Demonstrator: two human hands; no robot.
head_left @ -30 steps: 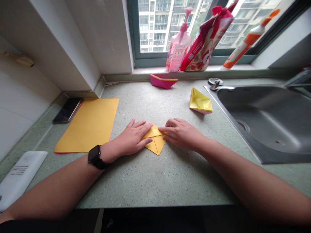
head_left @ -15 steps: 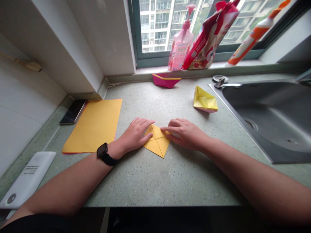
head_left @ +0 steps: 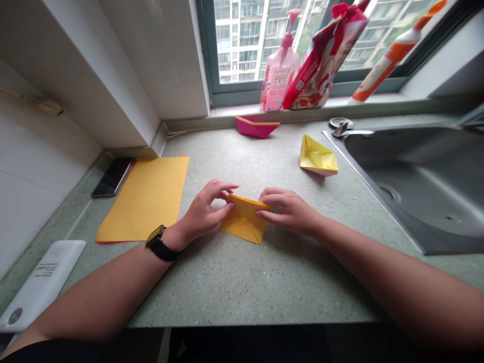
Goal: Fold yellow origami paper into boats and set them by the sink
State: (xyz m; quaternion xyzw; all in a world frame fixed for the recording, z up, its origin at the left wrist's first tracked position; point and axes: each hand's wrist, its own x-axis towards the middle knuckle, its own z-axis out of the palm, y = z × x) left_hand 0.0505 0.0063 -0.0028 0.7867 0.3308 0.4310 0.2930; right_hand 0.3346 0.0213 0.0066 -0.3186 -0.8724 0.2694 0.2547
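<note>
A folded yellow-orange sheet of paper [head_left: 245, 221] is between my hands on the speckled counter, its far edge raised and bent over toward me. My left hand [head_left: 212, 206] pinches the raised edge at its left corner, thumb on the near face and fingers behind. At the right corner my right hand [head_left: 284, 207] grips the same edge between thumb and fingers. Beyond them stands a pink folded paper boat [head_left: 257, 128] near the window ledge. A yellow paper boat [head_left: 318, 156] with a pinkish underside lies tilted to the right, near the sink.
A stack of yellow-orange paper [head_left: 145, 199] lies left of my hands, beside a dark phone [head_left: 112, 177]. A white power bank [head_left: 43, 282] rests at the near left. The steel sink [head_left: 412, 201] borders the right. A pump bottle [head_left: 280, 75] stands on the sill.
The paper lay flat as a square with crossing creases; now its far part is lifted and folded toward me. Both hands have closed on its corners.
</note>
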